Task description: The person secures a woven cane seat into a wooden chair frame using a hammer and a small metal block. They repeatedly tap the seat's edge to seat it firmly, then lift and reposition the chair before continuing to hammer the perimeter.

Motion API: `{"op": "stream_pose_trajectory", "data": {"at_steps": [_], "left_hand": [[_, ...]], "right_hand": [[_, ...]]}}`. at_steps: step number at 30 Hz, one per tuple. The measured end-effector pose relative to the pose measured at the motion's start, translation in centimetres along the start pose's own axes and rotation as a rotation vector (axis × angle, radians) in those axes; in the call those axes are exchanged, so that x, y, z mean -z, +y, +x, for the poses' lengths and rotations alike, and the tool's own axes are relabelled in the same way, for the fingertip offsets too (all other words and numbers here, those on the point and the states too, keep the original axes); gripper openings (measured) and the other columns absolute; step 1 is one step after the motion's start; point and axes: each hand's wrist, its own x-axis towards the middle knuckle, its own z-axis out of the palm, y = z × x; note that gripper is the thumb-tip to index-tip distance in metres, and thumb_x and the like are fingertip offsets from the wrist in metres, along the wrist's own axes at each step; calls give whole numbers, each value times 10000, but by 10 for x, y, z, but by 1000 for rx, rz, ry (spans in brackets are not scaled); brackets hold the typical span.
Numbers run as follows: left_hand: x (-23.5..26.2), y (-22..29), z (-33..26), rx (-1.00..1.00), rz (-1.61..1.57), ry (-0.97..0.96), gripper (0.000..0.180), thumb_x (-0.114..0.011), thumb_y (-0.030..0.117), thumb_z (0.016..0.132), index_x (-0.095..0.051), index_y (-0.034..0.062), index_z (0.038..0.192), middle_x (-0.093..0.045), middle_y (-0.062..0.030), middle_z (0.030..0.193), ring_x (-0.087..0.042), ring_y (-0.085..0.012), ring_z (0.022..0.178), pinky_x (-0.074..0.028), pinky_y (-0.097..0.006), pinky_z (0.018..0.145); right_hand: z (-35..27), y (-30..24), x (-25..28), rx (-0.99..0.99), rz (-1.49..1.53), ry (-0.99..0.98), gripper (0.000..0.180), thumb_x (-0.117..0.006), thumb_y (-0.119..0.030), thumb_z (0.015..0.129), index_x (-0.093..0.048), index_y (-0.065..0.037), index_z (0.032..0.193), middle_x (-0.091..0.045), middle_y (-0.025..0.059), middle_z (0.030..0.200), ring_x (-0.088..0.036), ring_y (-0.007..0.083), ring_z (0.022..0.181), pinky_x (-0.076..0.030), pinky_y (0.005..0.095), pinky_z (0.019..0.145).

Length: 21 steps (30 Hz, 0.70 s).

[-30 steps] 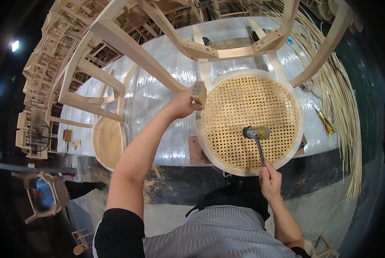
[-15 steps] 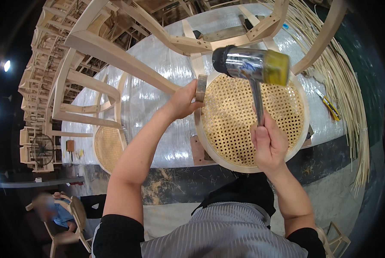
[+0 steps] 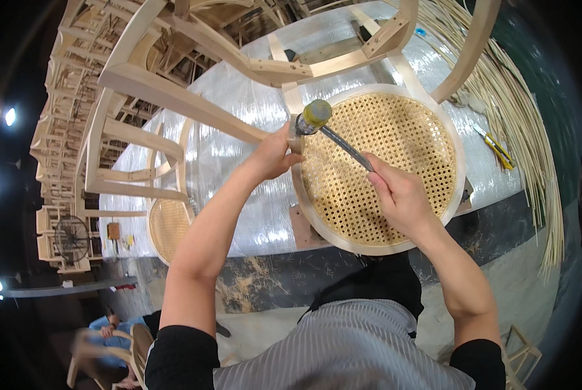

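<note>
A round chair seat of woven cane (image 3: 395, 149) in a pale wooden rim lies on a plastic-wrapped table (image 3: 239, 169). My right hand (image 3: 398, 195) grips the handle of a mallet with a yellow and grey head (image 3: 314, 116). The head is down on a small wooden wedge (image 3: 295, 138) at the seat's left rim. My left hand (image 3: 275, 155) pinches that wedge and holds it against the rim.
Bare wooden chair frames (image 3: 174, 78) stand over the table and stack up at the left. A second cane seat (image 3: 171, 224) lies at the table's left edge. Loose cane strands (image 3: 531, 130) and a yellow tool (image 3: 496, 148) lie at the right. A seated person (image 3: 119, 325) is at lower left.
The mallet was low over the seat, then raised high, and has now come down onto the wedge at the left rim. My left hand stayed on the wedge.
</note>
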Motion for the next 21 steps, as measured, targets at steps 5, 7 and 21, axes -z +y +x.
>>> {"op": "stream_pose_trajectory", "data": {"at_steps": [5,7,21], "left_hand": [[6,-13,1,54,-350,30,337,-724,-22,966,-620,0,1286,-740,-129,1246,-721,-242,1139,-578,-367,1009],[5,-17,6,13,-369,47,305,-703,-47,979,-662,-3,1278,-766,-91,1172,-724,-198,1098,-584,-357,1017],[1,5,21,19,-7,-50,252,-795,61,917,-718,11,1151,-773,-132,1095,-741,-237,1026,-580,-384,903]], "right_hand": [[-1,-12,18,-1,150,161,353,-651,-105,1054,-673,-27,1397,-744,190,924,-728,274,734,-564,347,704],[-1,-9,21,-32,191,178,359,-645,-110,1065,-661,2,1406,-736,179,914,-709,226,725,-550,310,707],[8,6,-6,102,56,74,384,-667,-109,1045,-651,-4,1414,-744,221,959,-744,333,767,-570,403,678]]}}
